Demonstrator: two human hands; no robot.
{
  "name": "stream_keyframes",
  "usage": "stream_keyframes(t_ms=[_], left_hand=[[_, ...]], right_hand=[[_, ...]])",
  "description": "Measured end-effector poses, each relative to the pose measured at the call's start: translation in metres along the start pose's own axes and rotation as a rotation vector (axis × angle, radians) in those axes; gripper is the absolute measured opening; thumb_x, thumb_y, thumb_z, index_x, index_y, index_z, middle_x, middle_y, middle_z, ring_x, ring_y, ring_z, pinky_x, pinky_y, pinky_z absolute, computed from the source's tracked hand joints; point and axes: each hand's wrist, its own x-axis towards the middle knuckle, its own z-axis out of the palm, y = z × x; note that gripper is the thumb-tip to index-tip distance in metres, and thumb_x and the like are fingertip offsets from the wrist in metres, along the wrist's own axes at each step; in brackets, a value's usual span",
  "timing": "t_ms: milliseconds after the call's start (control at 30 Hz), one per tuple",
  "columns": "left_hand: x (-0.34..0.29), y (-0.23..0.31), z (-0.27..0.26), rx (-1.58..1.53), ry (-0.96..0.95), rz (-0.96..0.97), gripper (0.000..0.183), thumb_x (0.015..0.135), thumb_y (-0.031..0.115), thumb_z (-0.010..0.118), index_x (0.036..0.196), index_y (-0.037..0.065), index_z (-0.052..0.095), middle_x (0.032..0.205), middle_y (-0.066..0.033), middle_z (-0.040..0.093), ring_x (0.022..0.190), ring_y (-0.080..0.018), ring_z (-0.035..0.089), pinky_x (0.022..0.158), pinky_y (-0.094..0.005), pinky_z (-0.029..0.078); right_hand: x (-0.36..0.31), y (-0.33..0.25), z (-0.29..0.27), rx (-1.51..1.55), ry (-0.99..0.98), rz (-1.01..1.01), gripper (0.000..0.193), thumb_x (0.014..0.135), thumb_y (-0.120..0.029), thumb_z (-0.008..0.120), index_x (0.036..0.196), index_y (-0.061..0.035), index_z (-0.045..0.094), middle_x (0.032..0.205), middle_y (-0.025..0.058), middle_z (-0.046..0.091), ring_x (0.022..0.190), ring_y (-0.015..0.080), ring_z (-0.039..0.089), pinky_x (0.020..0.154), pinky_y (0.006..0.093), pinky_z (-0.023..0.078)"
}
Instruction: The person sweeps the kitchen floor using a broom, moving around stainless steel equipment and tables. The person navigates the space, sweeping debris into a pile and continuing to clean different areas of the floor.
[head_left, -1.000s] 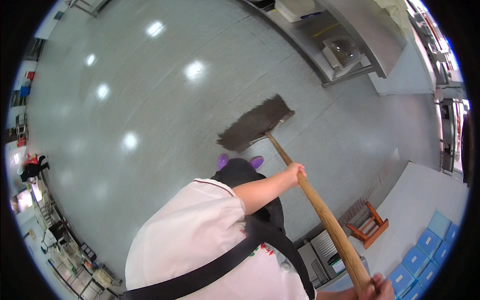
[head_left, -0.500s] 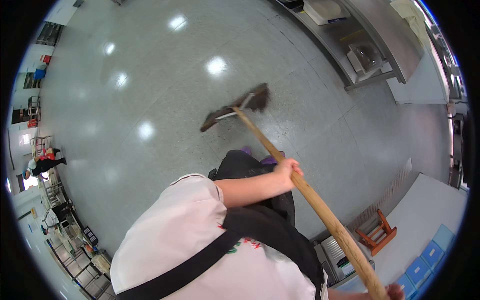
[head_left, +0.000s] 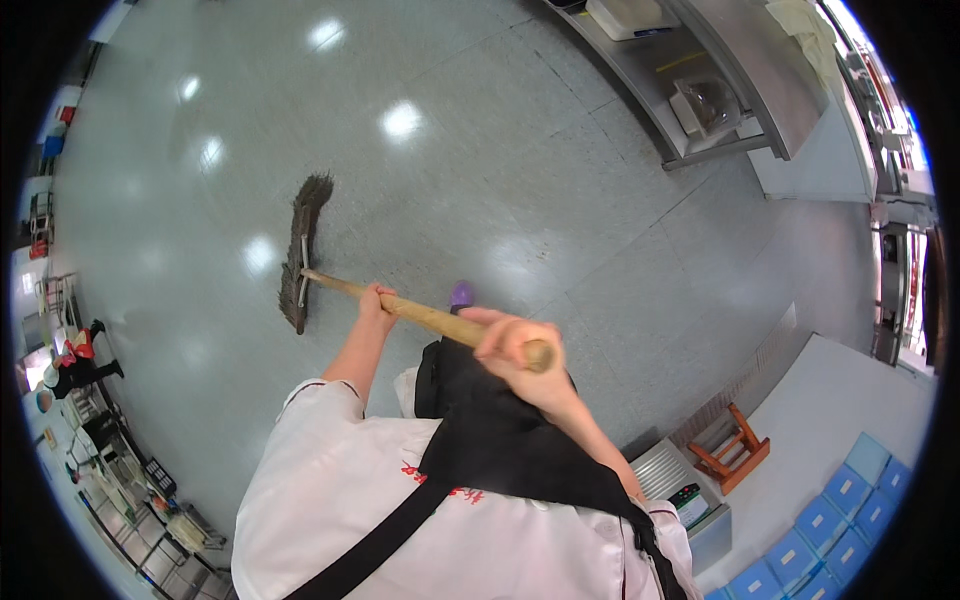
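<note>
A push broom with a wide dark-bristled head [head_left: 301,245] rests on the grey floor to the left of my feet. Its wooden handle [head_left: 428,315] slants back toward my body. Partway along the handle, my left hand [head_left: 376,302] is wrapped round it. Close to the rounded top end, my right hand [head_left: 520,352] grips the same handle, its fingers curled over the wood. A purple shoe [head_left: 461,296] shows just beyond the handle.
A steel counter with a lower shelf [head_left: 700,150] stands at the far right. An orange-brown wooden stool [head_left: 732,450] and several blue boxes [head_left: 820,525] are at the near right. Another person [head_left: 80,372] is by the racks on the far left.
The broom head has swept left across the floor. My left hand has moved left with the handle, and my right hand has come forward from the lower right, bringing the handle's end before me.
</note>
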Motion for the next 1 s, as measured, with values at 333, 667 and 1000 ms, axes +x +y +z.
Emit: stream_keyframes(t_ms=[333, 667, 1000], left_hand=[[-0.006, -0.265, 0.010, 0.291, 0.302, 0.250, 0.015, 0.085, 0.015, 0.050, 0.074, 0.007, 0.045, 0.059, -0.0070, 0.042, 0.047, -0.0206, 0.044, 0.043, -0.0353, 0.042], [-0.194, -0.618, 0.083, 0.356, 0.017, -0.122, 0.016, 0.080, 0.009, 0.054, 0.067, 0.001, 0.051, 0.060, -0.0115, 0.053, 0.054, -0.0238, 0.057, 0.050, -0.0397, 0.047], [-0.227, -0.660, 0.095, 0.014, 0.000, -0.594, 0.014, 0.067, -0.002, 0.050, 0.078, 0.003, 0.042, 0.058, -0.0102, 0.042, 0.047, -0.0229, 0.046, 0.042, -0.0363, 0.043]], right_hand=[[-0.158, -0.042, -0.159, -0.085, 0.354, 0.193, 0.045, 0.068, 0.016, 0.069, 0.062, -0.0130, 0.035, 0.082, 0.0035, 0.059, 0.118, 0.0349, 0.054, 0.099, 0.0463, 0.042], [-0.318, -0.301, -0.293, -0.736, 0.680, -0.051, 0.032, 0.068, -0.011, 0.070, 0.079, -0.0074, 0.040, 0.079, 0.0074, 0.048, 0.094, 0.0287, 0.058, 0.097, 0.0490, 0.044], [-0.328, -0.414, -0.247, -0.712, 0.183, -0.807, 0.011, 0.089, -0.015, 0.053, 0.080, -0.0130, 0.046, 0.074, 0.0009, 0.051, 0.077, 0.0278, 0.057, 0.065, 0.0486, 0.048]])
